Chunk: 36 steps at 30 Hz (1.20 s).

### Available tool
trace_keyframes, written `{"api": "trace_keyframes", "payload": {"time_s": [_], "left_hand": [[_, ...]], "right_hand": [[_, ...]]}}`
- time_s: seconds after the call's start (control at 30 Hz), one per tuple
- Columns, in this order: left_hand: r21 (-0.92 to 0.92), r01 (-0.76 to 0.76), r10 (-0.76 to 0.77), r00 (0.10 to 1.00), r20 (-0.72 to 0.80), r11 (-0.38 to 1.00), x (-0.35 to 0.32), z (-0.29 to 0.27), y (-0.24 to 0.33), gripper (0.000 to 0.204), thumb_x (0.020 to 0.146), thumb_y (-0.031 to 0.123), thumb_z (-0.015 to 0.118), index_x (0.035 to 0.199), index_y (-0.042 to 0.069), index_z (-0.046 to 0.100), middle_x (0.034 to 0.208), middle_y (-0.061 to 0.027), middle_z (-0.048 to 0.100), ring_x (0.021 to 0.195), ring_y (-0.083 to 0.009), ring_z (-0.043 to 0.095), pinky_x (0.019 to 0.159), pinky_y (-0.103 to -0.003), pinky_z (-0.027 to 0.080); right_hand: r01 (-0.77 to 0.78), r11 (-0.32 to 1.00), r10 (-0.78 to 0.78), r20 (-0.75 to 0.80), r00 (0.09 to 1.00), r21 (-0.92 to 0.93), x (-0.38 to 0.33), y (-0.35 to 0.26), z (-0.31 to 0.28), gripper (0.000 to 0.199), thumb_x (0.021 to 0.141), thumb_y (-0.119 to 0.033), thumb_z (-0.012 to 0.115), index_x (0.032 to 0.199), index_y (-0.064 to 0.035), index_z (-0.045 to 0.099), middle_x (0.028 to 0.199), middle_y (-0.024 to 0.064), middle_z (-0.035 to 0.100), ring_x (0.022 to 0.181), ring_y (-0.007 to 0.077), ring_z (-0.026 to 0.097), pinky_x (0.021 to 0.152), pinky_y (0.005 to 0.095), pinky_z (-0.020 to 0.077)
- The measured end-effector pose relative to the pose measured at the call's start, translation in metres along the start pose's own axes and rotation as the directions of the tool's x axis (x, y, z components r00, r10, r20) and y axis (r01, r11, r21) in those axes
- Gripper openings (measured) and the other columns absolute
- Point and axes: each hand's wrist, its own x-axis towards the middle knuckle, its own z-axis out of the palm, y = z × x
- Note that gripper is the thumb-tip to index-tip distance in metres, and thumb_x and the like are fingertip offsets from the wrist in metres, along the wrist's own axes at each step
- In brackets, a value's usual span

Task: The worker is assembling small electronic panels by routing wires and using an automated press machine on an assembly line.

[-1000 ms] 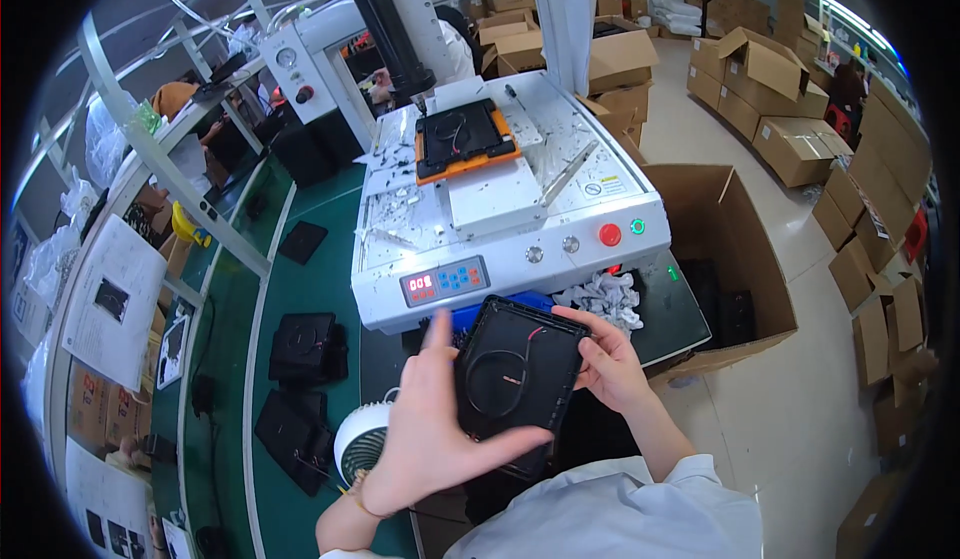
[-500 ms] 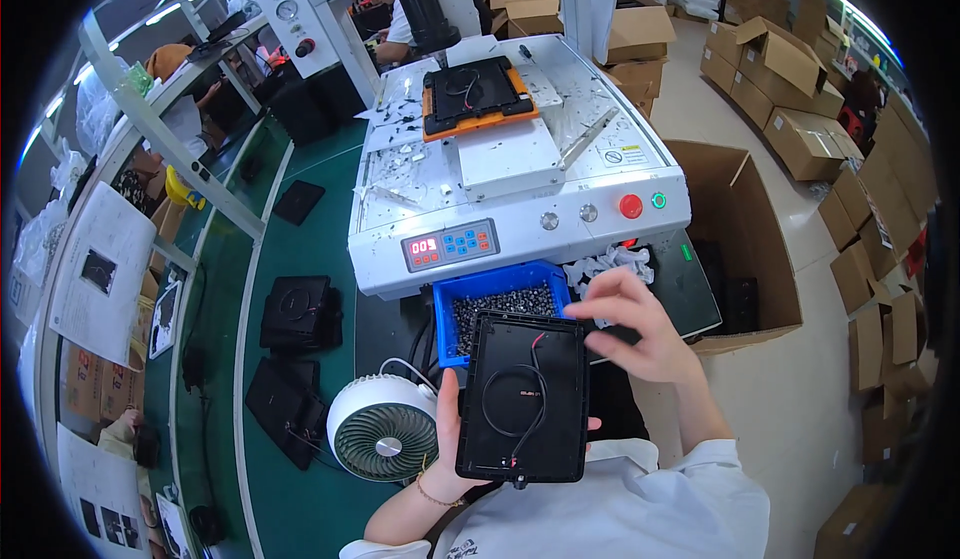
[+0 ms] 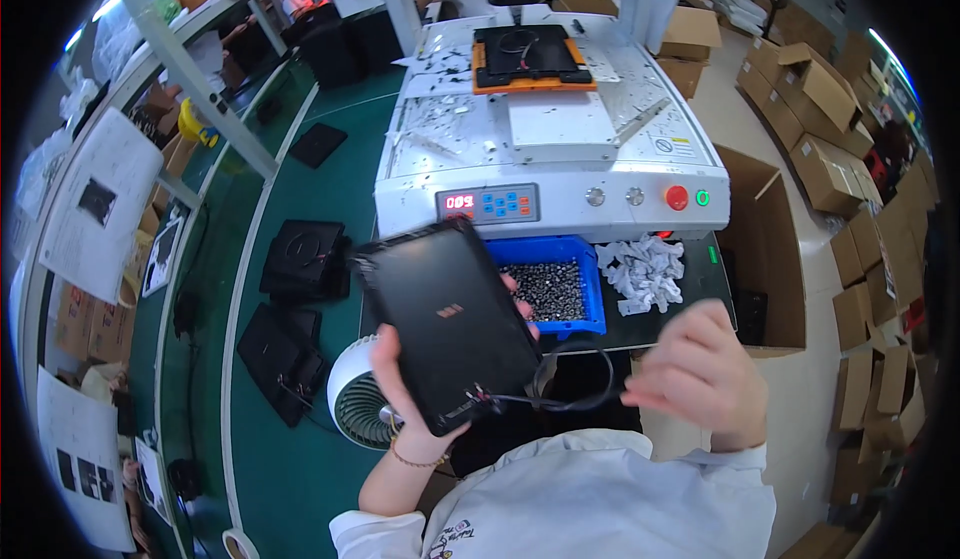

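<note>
Taking the white machine as the landmark and reading from its left: on the green bench lie 2 black panels, 1 level with the machine's front edge and another nearer the person. Just in front of the machine's left corner stands a small white fan, partly hidden.

The left hand is clenched around the lower edge of a black rectangular panel, holding it tilted, smooth back face up, in front of the machine's control strip. Thin wires trail from the panel's near corner and loop toward the right. Behind the panel, directly under the machine's front, sits a blue tray of small dark parts, and to its right a heap of crumpled white scraps.

The right hand is blurred, in front of the machine's right half; it looks released and holds nothing that I can make out, though the blur leaves this uncertain. On top of the machine, at its far end, an orange-framed fixture carries another dark piece.

The step in hand seems to be turning the panel over for inspection or orientation. A next move would need the loose wires kept clear and the right hand steadying the free edge.
</note>
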Motion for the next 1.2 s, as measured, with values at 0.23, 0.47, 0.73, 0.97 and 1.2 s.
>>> {"api": "trace_keyframes", "payload": {"time_s": [0.23,0.47,0.73,0.97,1.2], "left_hand": [[-0.048,-0.363,0.363,0.932,-0.021,0.93,0.002,0.0,0.022,0.093,0.085,0.066,0.046,0.151,0.004,0.025,0.144,-0.0283,0.038,0.128,-0.0436,0.046,0.109,-0.059,0.034],[0.08,-0.32,0.316,0.947,0.065,0.944,0.003,-0.002,-0.011,0.103,0.08,0.064,0.055,0.154,0.005,0.014,0.151,-0.0235,0.028,0.136,-0.0408,0.036,0.112,-0.056,0.032],[0.091,-0.301,0.297,0.953,0.056,0.949,0.004,-0.018,-0.005,0.109,0.071,0.06,0.061,0.153,0.003,0.017,0.151,-0.0233,0.029,0.137,-0.0375,0.037,0.116,-0.053,0.029],[0.215,-0.347,0.324,0.936,0.137,0.913,0.002,-0.021,-0.007,0.112,0.066,0.06,0.068,0.152,0.006,0.021,0.148,-0.0241,0.032,0.133,-0.0385,0.041,0.113,-0.058,0.032],[0.104,-0.249,0.246,0.968,0.045,0.963,-0.002,-0.016,-0.008,0.119,0.061,0.056,0.072,0.152,0.002,0.018,0.149,-0.0224,0.031,0.134,-0.0363,0.04,0.115,-0.051,0.031]], "right_hand": [[-0.149,0.96,0.104,0.192,0.976,0.238,-0.034,-0.01,0.041,0.028,0.068,-0.027,0.084,0.075,-0.0095,0.063,0.078,-0.0001,0.061,0.078,0.0196,0.058,0.073,0.0321,0.0418],[-0.243,0.805,0.306,-0.027,0.952,0.541,-0.001,-0.03,0.097,0.03,0.075,-0.019,0.082,0.096,-0.004,0.066,0.094,0.0076,0.066,0.074,0.0213,0.066,0.063,0.0295,0.0532],[-0.326,0.298,0.458,0.165,0.874,0.897,-0.007,-0.041,0.134,0.009,0.09,-0.002,0.065,0.098,0.0019,0.063,0.092,0.0077,0.064,0.079,0.0135,0.062,0.07,0.0251,0.05],[-0.384,-0.232,0.462,0.449,0.765,0.894,-0.007,-0.046,0.14,0.009,0.094,-0.005,0.063,0.092,0.003,0.065,0.086,0.007,0.065,0.077,0.0107,0.063,0.067,0.0237,0.0497],[-0.347,-0.204,0.535,0.401,0.744,0.915,-0.009,-0.051,0.152,0.015,0.09,-0.007,0.068,0.079,0.0019,0.065,0.076,0.0053,0.066,0.067,0.0085,0.062,0.061,0.021,0.0467]]}}
